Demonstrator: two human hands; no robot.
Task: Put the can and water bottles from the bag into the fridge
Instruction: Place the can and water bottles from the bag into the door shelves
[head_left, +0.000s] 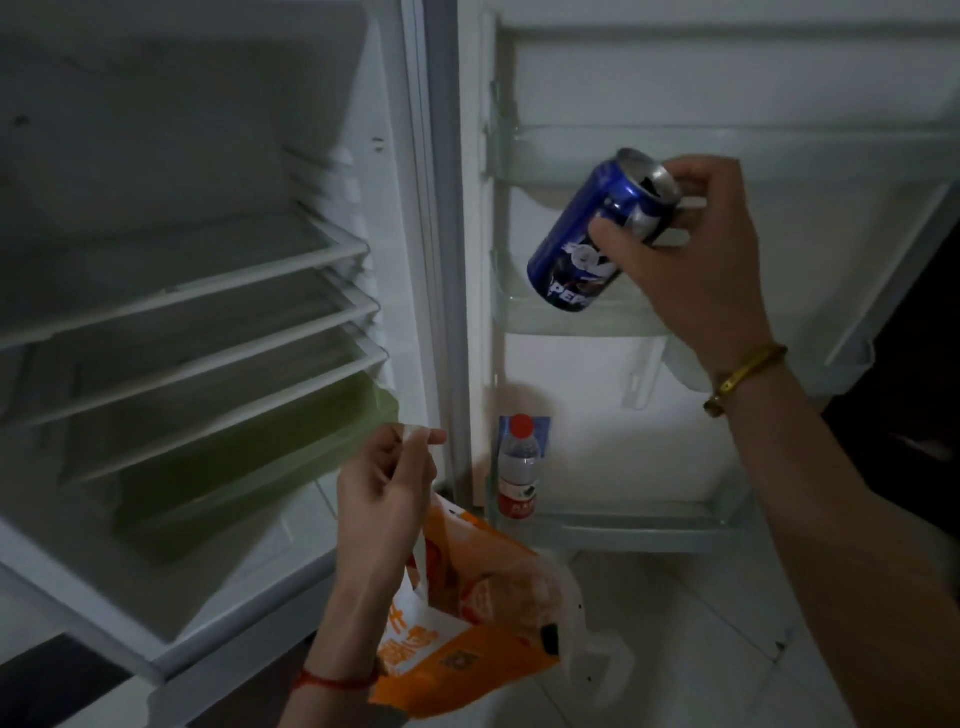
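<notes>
My right hand (691, 249) grips a blue Pepsi can (582, 244) by its top, tilted, in front of the middle shelf (524, 309) of the open fridge door. My left hand (384, 493) pinches the handle of an orange and white plastic bag (467, 639) that hangs below it. A water bottle with a red cap (518, 467) stands upright at the left end of the bottom door shelf (623, 530). What the bag holds is hidden.
The fridge compartment (156, 208) on the left stands open with several glass shelves (208, 332) and a green drawer (249, 467) at the bottom. An upper door shelf (571, 150) sits above the can. Pale tiled floor (701, 649) lies under the door.
</notes>
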